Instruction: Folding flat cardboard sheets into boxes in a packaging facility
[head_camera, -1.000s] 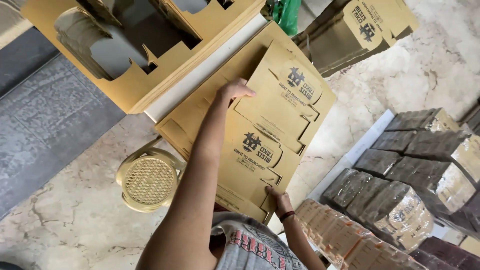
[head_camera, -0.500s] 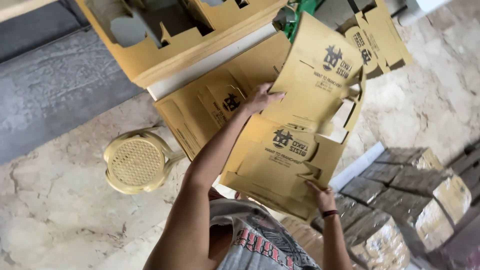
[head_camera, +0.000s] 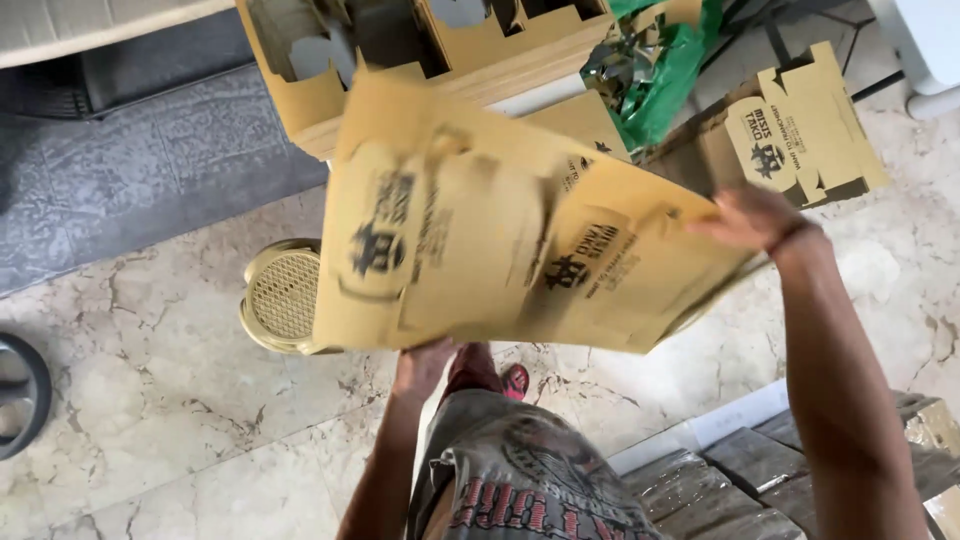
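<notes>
your left hand (head_camera: 425, 362) pinches the flat cardboard box blank (head_camera: 500, 260) at its near edge while your right hand (head_camera: 755, 220) clasps the far corner. gripping opposite sides keeps the floppy sheet spread level, above the yellow stool (head_camera: 280, 298).

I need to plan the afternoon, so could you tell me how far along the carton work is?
Done: wrapped bundles sit stacked at lower right. In hand: the left hand and right hand hold one flat printed carton blank in the air, not yet folded. Left: more flat blanks lie behind it.

Flat tan carton blank (head_camera: 500, 230) (motion-blurred), held aloft
</notes>
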